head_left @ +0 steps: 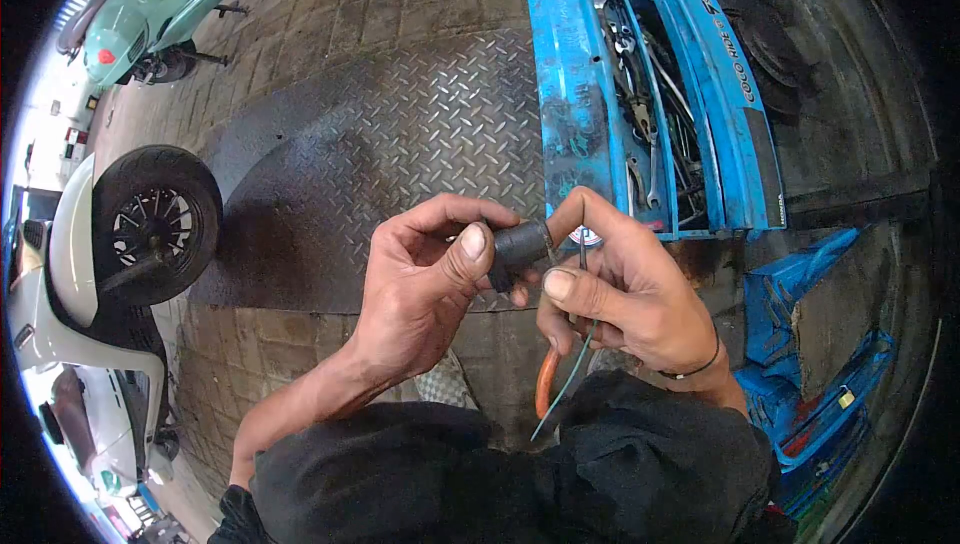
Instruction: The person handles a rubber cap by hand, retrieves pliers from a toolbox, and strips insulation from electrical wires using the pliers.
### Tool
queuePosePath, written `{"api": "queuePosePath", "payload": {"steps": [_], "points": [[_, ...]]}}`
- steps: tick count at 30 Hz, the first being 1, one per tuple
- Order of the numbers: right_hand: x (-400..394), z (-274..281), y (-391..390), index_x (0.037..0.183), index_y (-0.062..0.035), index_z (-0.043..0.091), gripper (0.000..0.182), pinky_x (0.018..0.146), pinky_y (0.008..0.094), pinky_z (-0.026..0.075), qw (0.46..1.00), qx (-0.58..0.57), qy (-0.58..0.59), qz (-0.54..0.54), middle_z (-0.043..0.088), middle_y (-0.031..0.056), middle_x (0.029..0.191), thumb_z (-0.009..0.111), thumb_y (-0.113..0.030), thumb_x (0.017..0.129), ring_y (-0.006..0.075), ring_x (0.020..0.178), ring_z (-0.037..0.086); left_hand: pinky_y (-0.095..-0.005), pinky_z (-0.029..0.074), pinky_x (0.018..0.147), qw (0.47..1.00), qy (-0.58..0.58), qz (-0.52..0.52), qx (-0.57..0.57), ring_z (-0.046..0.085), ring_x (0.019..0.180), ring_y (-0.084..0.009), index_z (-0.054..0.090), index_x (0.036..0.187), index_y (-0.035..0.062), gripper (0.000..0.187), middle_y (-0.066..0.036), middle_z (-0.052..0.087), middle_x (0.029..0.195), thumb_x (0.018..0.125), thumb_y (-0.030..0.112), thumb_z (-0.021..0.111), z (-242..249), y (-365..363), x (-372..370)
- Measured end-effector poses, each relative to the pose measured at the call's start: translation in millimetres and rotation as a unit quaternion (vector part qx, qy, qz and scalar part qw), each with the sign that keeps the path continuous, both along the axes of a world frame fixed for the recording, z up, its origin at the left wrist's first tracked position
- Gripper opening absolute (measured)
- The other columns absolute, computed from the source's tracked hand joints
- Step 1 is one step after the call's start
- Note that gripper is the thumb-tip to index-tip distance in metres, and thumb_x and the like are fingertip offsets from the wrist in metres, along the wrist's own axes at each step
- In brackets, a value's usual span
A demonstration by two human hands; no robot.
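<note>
My left hand (425, 279) is closed, thumb on top, around a short black cylindrical part (522, 244) that lies roughly level in front of my body. The fingers of my right hand (640, 299) are bent close to its right end, the index finger curled against it. Below that hand hangs an orange handle (546, 384), which belongs to a hand tool whose head is hidden by the fingers. A thin dark tip (583, 249) rises between the thumb and index finger. Beside the handle, a thin green strand (565, 394), wire-like, slants down from the same grip.
An open blue metal toolbox (575, 94) holding wrenches (655, 176) and other tools stands beyond my right hand. Ahead lies a diamond-patterned metal plate (450, 124) on paving. A scooter wheel (155, 226) stands at left, a mint-green scooter (150, 9) farther off. Blue bins (790, 424) lie at right.
</note>
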State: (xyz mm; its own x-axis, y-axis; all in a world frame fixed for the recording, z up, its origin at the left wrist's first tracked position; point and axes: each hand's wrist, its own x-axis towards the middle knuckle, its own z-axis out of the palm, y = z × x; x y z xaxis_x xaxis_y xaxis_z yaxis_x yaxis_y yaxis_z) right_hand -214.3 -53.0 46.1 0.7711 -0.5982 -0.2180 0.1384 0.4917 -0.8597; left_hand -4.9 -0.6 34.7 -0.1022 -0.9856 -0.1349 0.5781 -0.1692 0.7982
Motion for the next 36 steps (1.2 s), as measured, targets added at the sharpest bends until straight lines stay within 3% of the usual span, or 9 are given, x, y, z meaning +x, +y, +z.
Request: {"api": "queuePosePath", "payload": {"steps": [11, 14, 17, 20, 24, 26, 30, 33, 36], "points": [[3.4, 7.4, 2.4, 0.115, -0.0057, 0.045, 0.022, 0.046, 0.0171, 0.036, 1.000, 0.004, 0.012, -0.014, 0.070, 0.0078, 0.097, 0.058, -0.020, 0.104, 0.0048, 0.063, 0.061, -0.0366, 0.058, 0.072, 0.999, -0.023, 0.013, -0.031, 0.069, 0.086, -0.0218, 0.064, 0.116, -0.0077, 0.036, -0.018, 0.071, 0.102, 0.096, 0.021, 0.074, -0.3, 0.2, 0.2], [3.2, 6.1, 2.8, 0.116, -0.0056, 0.045, 0.023, 0.047, 0.0179, 0.035, 0.999, 0.003, 0.019, -0.027, 0.070, 0.0065, 0.090, 0.059, -0.020, 0.105, 0.0045, 0.064, 0.061, -0.0367, 0.058, 0.073, 0.998, -0.038, 0.004, -0.058, 0.069, 0.087, -0.0223, 0.065, 0.115, -0.0078, 0.036, -0.017, 0.070, 0.102, 0.095, 0.020, 0.074, 0.0, 1.0, 3.3], [2.5, -1.1, 0.5, 0.120, -0.0050, 0.044, 0.025, 0.047, 0.0212, 0.035, 0.998, -0.013, 0.056, -0.002, 0.067, 0.0038, 0.073, 0.059, -0.018, 0.105, 0.0059, 0.065, 0.062, -0.0367, 0.058, 0.075, 0.985, -0.159, 0.029, -0.062, 0.070, 0.089, -0.0227, 0.065, 0.113, -0.0087, 0.035, -0.016, 0.068, 0.103, 0.093, 0.019, 0.075, -5.6, 1.1, 5.9], [5.1, -2.4, -1.1, 0.117, -0.0007, 0.044, 0.020, 0.055, 0.0289, 0.053, 1.000, -0.008, 0.023, -0.017, 0.065, 0.0080, 0.075, 0.056, -0.010, 0.104, 0.0129, 0.065, 0.065, -0.0357, 0.058, 0.077, 0.984, -0.160, 0.044, -0.063, 0.069, 0.088, -0.0216, 0.065, 0.112, -0.0095, 0.035, -0.015, 0.067, 0.103, 0.093, 0.018, 0.076, -4.5, -0.1, 2.7], [11.2, -27.4, 3.6, 0.119, -0.0031, 0.048, 0.024, 0.053, 0.0217, 0.043, 0.997, -0.030, -0.010, -0.065, 0.068, 0.0054, 0.084, 0.060, -0.018, 0.104, 0.0074, 0.066, 0.062, -0.0339, 0.056, 0.078, 0.977, -0.200, 0.039, -0.068, 0.068, 0.087, -0.0200, 0.065, 0.112, -0.0095, 0.032, -0.013, 0.067, 0.101, 0.093, 0.014, 0.075, -3.0, -1.4, 0.0], [14.6, -35.6, 3.6, 0.116, 0.0003, 0.046, 0.017, 0.058, 0.0309, 0.056, 0.995, -0.044, -0.023, -0.082, 0.064, 0.0085, 0.076, 0.056, -0.007, 0.103, 0.0136, 0.067, 0.067, -0.0320, 0.055, 0.078, 0.962, -0.259, 0.060, -0.059, 0.067, 0.086, -0.0183, 0.066, 0.110, -0.0095, 0.029, -0.012, 0.066, 0.099, 0.092, 0.011, 0.076, -4.0, -1.3, -1.2], [15.9, -42.8, 2.7, 0.116, 0.0003, 0.046, 0.019, 0.057, 0.0304, 0.054, 0.990, -0.098, 0.006, -0.104, 0.064, 0.0074, 0.076, 0.057, -0.006, 0.103, 0.0135, 0.066, 0.067, -0.0315, 0.055, 0.079, 0.952, -0.293, 0.063, -0.061, 0.066, 0.086, -0.0169, 0.067, 0.108, -0.0088, 0.027, -0.010, 0.066, 0.098, 0.089, 0.008, 0.078, -1.7, -2.9, -3.5], [17.5, -47.9, 3.2, 0.122, 0.0003, 0.044, 0.026, 0.061, 0.0263, 0.052, 0.993, -0.073, 0.020, -0.087, 0.065, 0.0078, 0.087, 0.059, -0.011, 0.104, 0.0115, 0.074, 0.067, -0.0296, 0.054, 0.078, 0.931, -0.354, 0.070, -0.054, 0.065, 0.086, -0.0149, 0.069, 0.106, -0.0078, 0.027, -0.009, 0.066, 0.097, 0.087, 0.007, 0.081, 0.9, -2.4, -6.3], [20.1, -47.9, 3.4, 0.116, 0.0010, 0.045, 0.023, 0.054, 0.0333, 0.049, 0.986, -0.094, 0.043, -0.130, 0.064, 0.0086, 0.072, 0.061, -0.003, 0.099, 0.0158, 0.065, 0.067, -0.0260, 0.050, 0.075, 0.916, -0.390, 0.079, -0.050, 0.062, 0.084, -0.0121, 0.069, 0.105, -0.0066, 0.028, -0.007, 0.065, 0.095, 0.084, 0.007, 0.083, -3.8, -2.6, -6.6]]}}
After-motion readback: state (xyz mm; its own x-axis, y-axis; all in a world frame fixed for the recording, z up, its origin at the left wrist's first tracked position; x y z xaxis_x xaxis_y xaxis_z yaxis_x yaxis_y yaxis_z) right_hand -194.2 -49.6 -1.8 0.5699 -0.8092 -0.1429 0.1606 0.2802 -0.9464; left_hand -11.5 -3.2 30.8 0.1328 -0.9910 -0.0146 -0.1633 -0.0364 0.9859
